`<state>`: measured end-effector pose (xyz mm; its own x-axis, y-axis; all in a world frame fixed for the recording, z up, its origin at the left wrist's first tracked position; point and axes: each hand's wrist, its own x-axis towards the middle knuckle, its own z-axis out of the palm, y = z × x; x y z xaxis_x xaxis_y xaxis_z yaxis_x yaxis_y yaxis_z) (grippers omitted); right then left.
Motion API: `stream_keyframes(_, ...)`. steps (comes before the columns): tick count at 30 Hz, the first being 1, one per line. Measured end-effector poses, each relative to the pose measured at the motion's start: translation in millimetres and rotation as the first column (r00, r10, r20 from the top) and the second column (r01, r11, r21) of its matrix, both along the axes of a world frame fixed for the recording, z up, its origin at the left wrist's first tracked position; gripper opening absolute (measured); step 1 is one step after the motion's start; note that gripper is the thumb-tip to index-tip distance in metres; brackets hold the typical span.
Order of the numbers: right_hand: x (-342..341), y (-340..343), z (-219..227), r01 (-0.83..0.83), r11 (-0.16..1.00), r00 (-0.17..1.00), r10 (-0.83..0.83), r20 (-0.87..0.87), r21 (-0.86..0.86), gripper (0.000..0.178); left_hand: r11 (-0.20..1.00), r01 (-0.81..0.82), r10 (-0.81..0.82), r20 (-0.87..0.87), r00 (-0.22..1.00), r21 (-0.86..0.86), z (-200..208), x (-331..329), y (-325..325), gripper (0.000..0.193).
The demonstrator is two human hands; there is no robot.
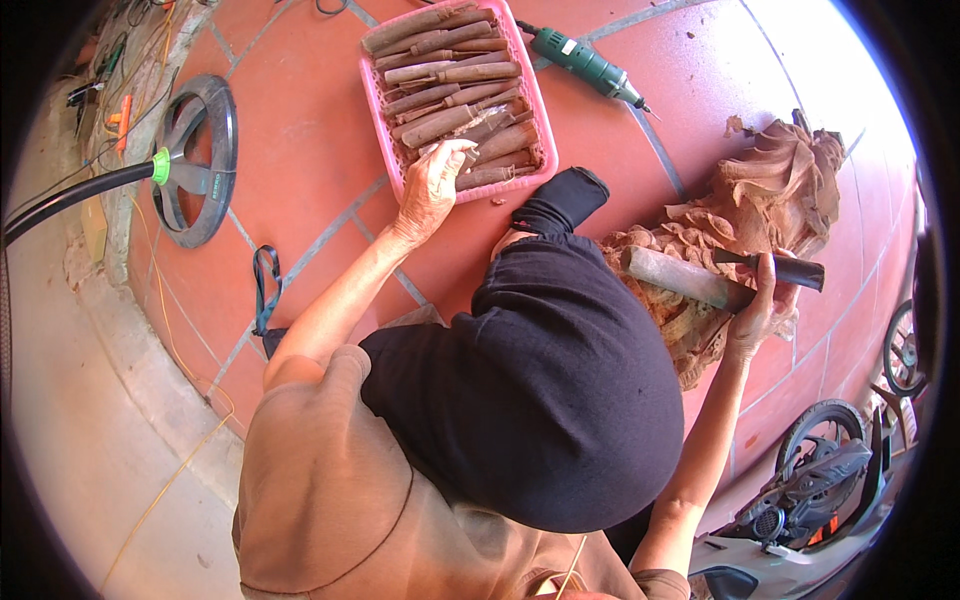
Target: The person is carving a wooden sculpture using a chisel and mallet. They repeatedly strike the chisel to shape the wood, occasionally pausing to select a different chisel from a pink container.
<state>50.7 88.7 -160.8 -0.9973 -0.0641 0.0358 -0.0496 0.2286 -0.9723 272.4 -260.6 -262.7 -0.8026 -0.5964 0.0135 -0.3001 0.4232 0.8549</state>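
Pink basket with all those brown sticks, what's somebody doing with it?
A person has their left hand at the near end of the pink basket, over the brown sticks; I can't tell if it grips one. Their right hand holds a pale cylinder with a dark end, beside a carved brown piece. A green power tool lies on the floor.
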Motion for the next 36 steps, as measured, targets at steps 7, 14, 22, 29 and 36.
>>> stream_keyframes(7, -2, 3, -3, 0.005, 1.0, 1.0, -0.005, -0.009, 0.008, 0.028, 0.976, -0.032, 0.048, 0.071, 0.996, -0.215, -18, 1, -8, 0.019)
stream_keyframes(14, -2, 1, -4, 0.012, 0.999, 1.0, -0.012, 0.005, -0.038, 0.028, 0.987, -0.049, 0.066, 0.107, 0.992, -0.155, -17, 1, -5, 0.019)
stream_keyframes(22, -3, 2, -4, 0.01, 1.0, 1.0, -0.01, -0.004, -0.002, 0.029, 0.996, 0.002, 0.013, 0.173, 0.985, -0.087, -10, -1, -5, 0.028)
stream_keyframes(29, -1, 0, -2, 0.014, 1.0, 1.0, -0.014, 0.001, 0.014, 0.029, 0.944, 0.04, 0.002, 0.125, 0.992, -0.329, -12, -9, -35, 0.028)
stream_keyframes(36, -1, -1, -1, 0.014, 1.0, 1.0, -0.014, 0.024, 0.003, 0.028, 0.748, 0.063, 0.002, 0.097, 0.995, -0.661, -15, -19, -38, 0.046)
